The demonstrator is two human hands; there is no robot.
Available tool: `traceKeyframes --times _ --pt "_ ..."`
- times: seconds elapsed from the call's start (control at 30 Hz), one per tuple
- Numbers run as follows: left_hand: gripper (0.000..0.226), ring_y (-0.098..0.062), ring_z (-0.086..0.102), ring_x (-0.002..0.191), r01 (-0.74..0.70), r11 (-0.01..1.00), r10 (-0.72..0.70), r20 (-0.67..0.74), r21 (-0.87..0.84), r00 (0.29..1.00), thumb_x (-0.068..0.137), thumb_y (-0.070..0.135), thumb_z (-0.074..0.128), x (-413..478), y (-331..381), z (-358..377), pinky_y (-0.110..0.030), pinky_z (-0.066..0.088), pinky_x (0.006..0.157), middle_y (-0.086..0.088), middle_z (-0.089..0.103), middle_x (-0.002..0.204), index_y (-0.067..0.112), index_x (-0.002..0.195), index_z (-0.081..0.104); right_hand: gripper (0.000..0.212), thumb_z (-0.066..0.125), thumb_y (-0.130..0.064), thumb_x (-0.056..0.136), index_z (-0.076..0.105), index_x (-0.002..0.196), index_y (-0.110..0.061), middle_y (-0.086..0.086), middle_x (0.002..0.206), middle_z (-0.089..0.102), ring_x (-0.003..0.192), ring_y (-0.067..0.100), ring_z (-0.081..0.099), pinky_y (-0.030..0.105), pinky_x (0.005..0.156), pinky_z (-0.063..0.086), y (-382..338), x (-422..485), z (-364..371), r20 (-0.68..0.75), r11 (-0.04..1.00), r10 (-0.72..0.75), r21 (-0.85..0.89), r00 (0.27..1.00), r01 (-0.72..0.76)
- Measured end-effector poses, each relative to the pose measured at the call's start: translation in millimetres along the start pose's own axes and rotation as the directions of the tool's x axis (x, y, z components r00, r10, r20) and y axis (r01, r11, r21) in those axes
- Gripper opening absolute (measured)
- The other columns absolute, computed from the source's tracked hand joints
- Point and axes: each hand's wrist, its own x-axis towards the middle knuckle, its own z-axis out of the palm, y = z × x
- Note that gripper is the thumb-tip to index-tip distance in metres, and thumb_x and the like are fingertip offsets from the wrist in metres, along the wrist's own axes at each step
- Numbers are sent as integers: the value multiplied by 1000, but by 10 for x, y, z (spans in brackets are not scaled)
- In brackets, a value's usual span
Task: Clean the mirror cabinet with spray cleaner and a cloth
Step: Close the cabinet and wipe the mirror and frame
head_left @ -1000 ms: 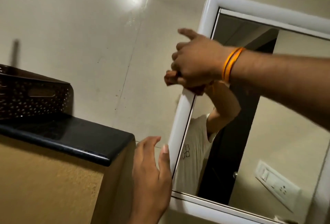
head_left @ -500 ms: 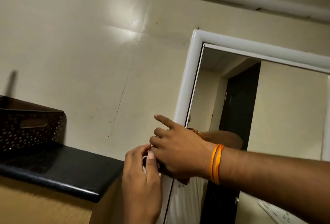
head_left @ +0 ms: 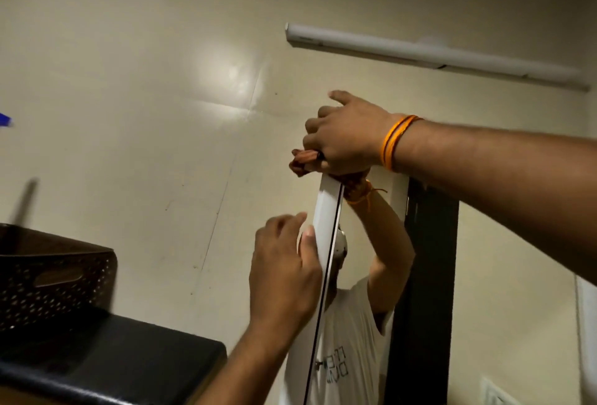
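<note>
The mirror cabinet has a white frame and hangs on the cream wall. My right hand grips a reddish-brown cloth bunched against the frame's upper left corner, with the index finger pointing up. My left hand holds the frame's left edge lower down, thumb on its front face. The mirror glass reflects a person's arms, a light T-shirt and a dark door. No spray bottle is clearly in view.
A dark perforated basket stands on a black shelf at the lower left. A white tube light is mounted on the wall above the cabinet. A small blue tip shows at the left edge.
My right hand with the cloth has slid up the frame's left edge from beside my left hand to the top corner. The view has tilted upward.
</note>
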Motion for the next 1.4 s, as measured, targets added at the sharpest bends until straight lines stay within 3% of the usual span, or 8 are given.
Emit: traceKeyframes --times 0.13,0.23,0.43,0.63,0.77,1.07,1.23,1.4 --pt "39 -3 39 118 -84 991 87 -32 100 996 101 38 37 391 124 0 -16 32 88 8 51 129 27 135 53 40 38 -56 94 58 120 -32 -4 121 56 116 22 51 49 112 27 265 136 38 -38 997 82 12 996 -82" --pt "39 -7 40 120 -128 981 134 -36 146 990 101 37 38 551 219 -26 -22 36 93 6 51 132 25 136 52 42 37 -57 92 57 116 -29 -1 109 58 99 24 57 44 90 43 399 224 50 -31 987 146 68 989 -144" --pt "46 -11 39 124 -203 958 209 -8 204 978 99 42 34 812 404 -43 -25 36 95 3 48 136 23 138 48 48 40 -67 91 59 104 -25 1 93 63 80 21 57 29 59 37 588 278 197 93 787 374 495 923 -369" --pt "59 -11 28 137 -367 883 355 93 292 930 92 44 25 1089 570 24 -30 24 108 6 40 148 26 147 36 54 38 -64 94 66 101 -18 6 89 66 75 18 59 29 62 42 719 78 343 185 501 391 779 902 -377" --pt "57 -12 28 139 -404 867 402 68 292 913 93 42 26 1073 730 180 -32 23 112 4 42 148 23 145 40 55 38 -65 94 64 104 -18 6 91 66 79 21 62 32 68 47 816 -260 522 228 426 403 810 886 -402" --pt "51 -18 34 138 -456 847 450 88 274 889 97 37 30 818 1004 606 -40 32 113 1 45 147 21 143 45 56 35 -66 92 60 114 -21 3 90 62 80 18 58 28 64 42 1245 -1365 977 368 396 454 733 811 -554" --pt "43 -18 36 135 -524 796 515 114 303 849 99 32 44 724 1076 724 -39 37 109 -1 47 144 18 140 47 55 37 -67 92 61 112 -21 1 91 62 82 19 58 35 77 47 1309 -1524 1063 386 359 476 735 790 -575" --pt "35 -16 44 122 -575 749 567 132 329 813 96 24 50 668 1209 853 -31 43 100 -1 55 130 17 130 55 55 37 -65 94 62 121 -23 3 110 63 94 20 58 37 86 46 1109 -1035 880 282 366 430 814 857 -451"
